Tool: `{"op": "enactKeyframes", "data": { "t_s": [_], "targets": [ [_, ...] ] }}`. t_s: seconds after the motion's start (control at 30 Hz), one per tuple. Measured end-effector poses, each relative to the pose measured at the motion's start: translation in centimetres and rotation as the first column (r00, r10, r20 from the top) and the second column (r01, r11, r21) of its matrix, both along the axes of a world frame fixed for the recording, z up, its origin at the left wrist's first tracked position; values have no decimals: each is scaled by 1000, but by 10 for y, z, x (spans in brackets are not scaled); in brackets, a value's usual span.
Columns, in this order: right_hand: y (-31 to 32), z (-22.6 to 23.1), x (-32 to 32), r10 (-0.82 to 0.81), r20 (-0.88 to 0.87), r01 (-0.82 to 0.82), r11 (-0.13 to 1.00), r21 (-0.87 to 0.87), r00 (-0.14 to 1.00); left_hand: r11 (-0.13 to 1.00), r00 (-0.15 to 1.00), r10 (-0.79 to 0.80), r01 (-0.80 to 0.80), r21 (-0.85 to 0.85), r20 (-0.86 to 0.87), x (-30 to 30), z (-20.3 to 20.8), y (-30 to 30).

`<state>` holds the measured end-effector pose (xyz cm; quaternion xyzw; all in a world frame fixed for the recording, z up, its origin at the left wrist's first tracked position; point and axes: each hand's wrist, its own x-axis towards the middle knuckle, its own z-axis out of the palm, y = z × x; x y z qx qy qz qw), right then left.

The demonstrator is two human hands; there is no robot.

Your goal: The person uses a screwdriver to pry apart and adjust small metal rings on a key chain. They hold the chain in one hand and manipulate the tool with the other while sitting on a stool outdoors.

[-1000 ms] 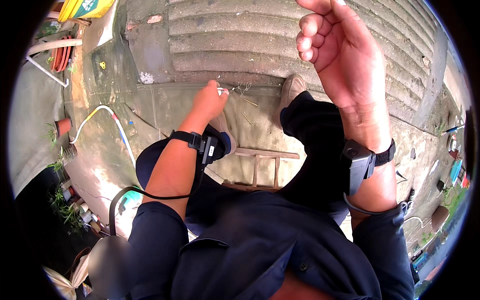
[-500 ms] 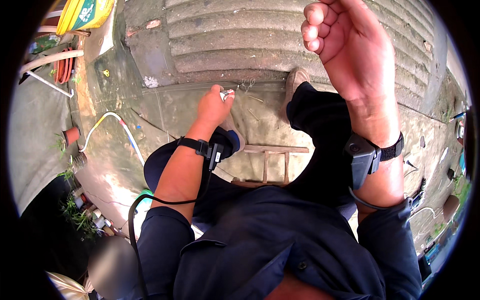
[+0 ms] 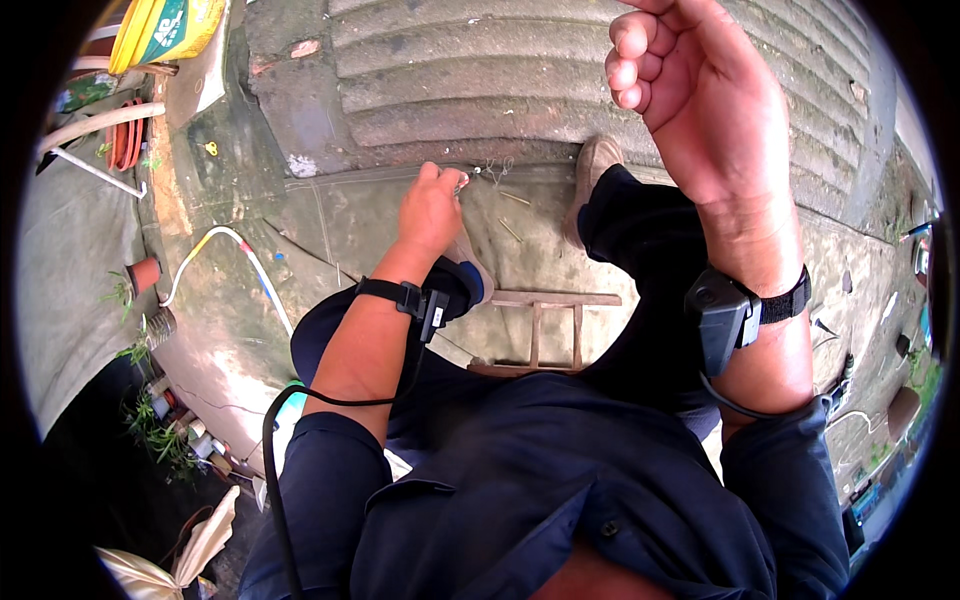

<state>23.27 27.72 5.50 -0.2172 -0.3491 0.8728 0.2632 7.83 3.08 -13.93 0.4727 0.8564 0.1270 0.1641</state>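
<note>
My left hand (image 3: 430, 210) is closed above the ground by my left shoe, with the fingers bent round a small pale thing. Only a bit of that thing shows at the fingertips, too little to name. Just beyond it, a loose tangle of thin pale line (image 3: 493, 168) lies along the seam of the ground cover. My right hand (image 3: 705, 110) is raised high on the right, palm toward me, its lower fingers curled in. The thumb and forefinger run together at the upper edge of the picture, where their tips are cut off; whatever they hold is hidden.
A low wooden stool (image 3: 555, 299) stands between my legs. Ridged concrete (image 3: 480, 70) lies ahead. On the left are a yellow bucket (image 3: 165, 35), a bent striped hose (image 3: 235, 232) and a small flowerpot (image 3: 143, 273). A black cable (image 3: 268, 450) runs from my left wrist device.
My left hand has turned slightly, so less of the pale thing shows. My right hand stays raised, almost unmoved. A blurred round shape at the lower left is gone, leaving pale folded material in view.
</note>
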Motion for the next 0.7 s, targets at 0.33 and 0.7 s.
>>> {"op": "enactKeyframes", "data": {
  "t_s": [0.33, 0.7],
  "targets": [
    [4, -1, 3, 9, 38, -11, 999, 43, 999, 980, 992, 126, -121, -156, 26, -7, -4, -2],
    [-3, -18, -4, 53, 283, -95, 986, 135, 958, 925, 969, 243, -221, -311, 37, -24, 25, 2]
  ]
}}
